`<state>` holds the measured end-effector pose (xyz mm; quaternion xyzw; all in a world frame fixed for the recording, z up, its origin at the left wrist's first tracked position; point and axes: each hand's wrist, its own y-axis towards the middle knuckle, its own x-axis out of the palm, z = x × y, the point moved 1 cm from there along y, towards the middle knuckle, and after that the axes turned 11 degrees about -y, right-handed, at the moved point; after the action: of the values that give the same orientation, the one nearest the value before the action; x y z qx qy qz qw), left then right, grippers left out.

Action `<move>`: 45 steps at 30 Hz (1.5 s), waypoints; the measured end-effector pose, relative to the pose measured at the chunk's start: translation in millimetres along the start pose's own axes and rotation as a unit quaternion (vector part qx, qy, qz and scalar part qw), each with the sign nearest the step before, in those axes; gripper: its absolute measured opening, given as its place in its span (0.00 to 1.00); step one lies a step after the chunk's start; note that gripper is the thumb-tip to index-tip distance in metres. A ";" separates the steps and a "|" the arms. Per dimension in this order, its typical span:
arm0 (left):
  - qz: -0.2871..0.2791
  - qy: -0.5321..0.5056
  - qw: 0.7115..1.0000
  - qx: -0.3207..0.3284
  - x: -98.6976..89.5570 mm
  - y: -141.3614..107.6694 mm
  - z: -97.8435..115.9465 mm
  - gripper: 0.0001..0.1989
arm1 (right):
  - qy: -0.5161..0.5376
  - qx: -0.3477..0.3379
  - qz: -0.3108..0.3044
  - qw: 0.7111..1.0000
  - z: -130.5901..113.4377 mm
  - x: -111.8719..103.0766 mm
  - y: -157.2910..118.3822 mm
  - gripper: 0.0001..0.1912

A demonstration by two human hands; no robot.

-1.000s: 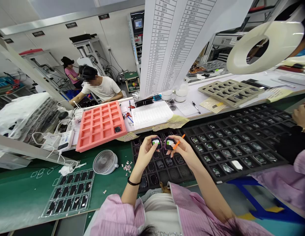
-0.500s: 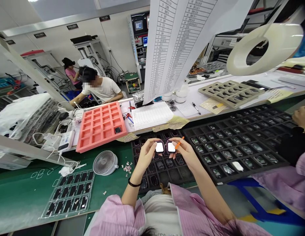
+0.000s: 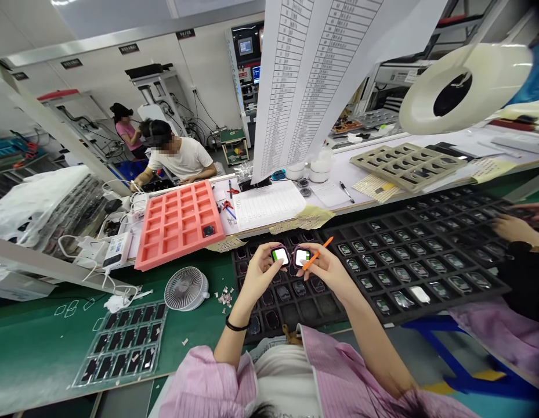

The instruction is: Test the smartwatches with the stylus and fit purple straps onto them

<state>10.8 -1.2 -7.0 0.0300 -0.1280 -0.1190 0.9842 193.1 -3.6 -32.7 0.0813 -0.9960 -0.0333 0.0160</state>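
Observation:
My left hand (image 3: 261, 271) is closed around a smartwatch (image 3: 278, 254) without a strap, its thumb lying over the screen's lower part. That screen is lit white with a green area at its left. Beside it, my right hand (image 3: 332, 274) grips a second lit smartwatch (image 3: 301, 256) together with a thin orange stick (image 3: 322, 249), which slants across the fingers. Both watches face up, side by side, above a black foam tray (image 3: 290, 316) whose pockets hold several dark watches. The fingers beneath the watches are mostly hidden.
Another black tray (image 3: 334, 233) with watch parts lies to the right, where a co-worker's hand (image 3: 515, 229) reaches in. A small fan (image 3: 186, 288) and clear blister tray (image 3: 95, 348) stand left. A pink tray (image 3: 141, 258) rests on the shelf; a tape roll (image 3: 408, 110) hangs upper right.
Green areas now show on both watch screens, which were white before. My left thumb has moved onto its screen. The orange stick has shifted in my right hand. A co-worker's hand has moved over the right tray.

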 end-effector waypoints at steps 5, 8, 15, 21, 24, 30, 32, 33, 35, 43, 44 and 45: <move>0.030 -0.010 0.999 -0.014 2.3 2.1 2.4 0.18 | -0.002 0.028 0.022 0.999 -8.6 4.4 -0.2 0.17; 0.030 -0.006 0.999 -0.022 3.9 2.8 2.6 0.18 | -0.006 0.037 0.044 0.998 -11.4 6.4 0.1 0.16; -0.018 0.023 0.999 -0.014 2.1 1.7 4.3 0.17 | -0.008 0.043 0.030 0.999 -11.0 5.8 -1.0 0.16; -0.038 0.048 0.998 -0.005 -2.1 0.4 4.4 0.21 | -0.025 0.023 -0.014 0.999 -7.8 2.4 -3.0 0.23; -0.030 0.037 0.999 -0.003 -0.5 1.9 2.0 0.20 | -0.033 0.029 -0.006 0.999 -7.2 4.1 -2.6 0.23; 0.021 0.017 0.999 -0.024 5.2 6.7 2.5 0.19 | -0.017 0.052 0.039 0.998 -13.1 10.7 -0.9 0.17; 0.036 0.014 0.998 -0.040 6.2 7.1 4.6 0.20 | -0.010 0.052 0.039 0.998 -14.2 10.7 -0.9 0.17; 0.040 0.014 0.998 -0.047 6.5 7.0 5.8 0.20 | -0.004 0.048 0.032 0.998 -13.9 10.1 -1.1 0.17; 0.039 0.011 0.998 -0.056 6.8 6.3 7.8 0.20 | 0.012 0.036 0.013 0.999 -12.0 8.0 -1.4 0.17; -0.045 -0.014 0.998 -0.035 1.5 3.4 2.4 0.22 | 0.009 0.011 0.021 1.000 -4.3 3.8 0.2 0.19; -0.057 -0.018 0.998 -0.033 0.3 3.0 1.5 0.23 | 0.006 0.011 0.026 1.000 -4.0 4.0 0.8 0.19; -0.066 -0.022 0.997 -0.031 -0.7 2.6 1.0 0.24 | 0.005 0.011 0.030 0.999 -3.6 4.1 1.3 0.20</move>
<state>10.4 1.5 -6.0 0.0058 -0.1432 -0.1886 0.9715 188.9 -3.2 -28.9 0.0513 -0.9982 -0.0215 0.0211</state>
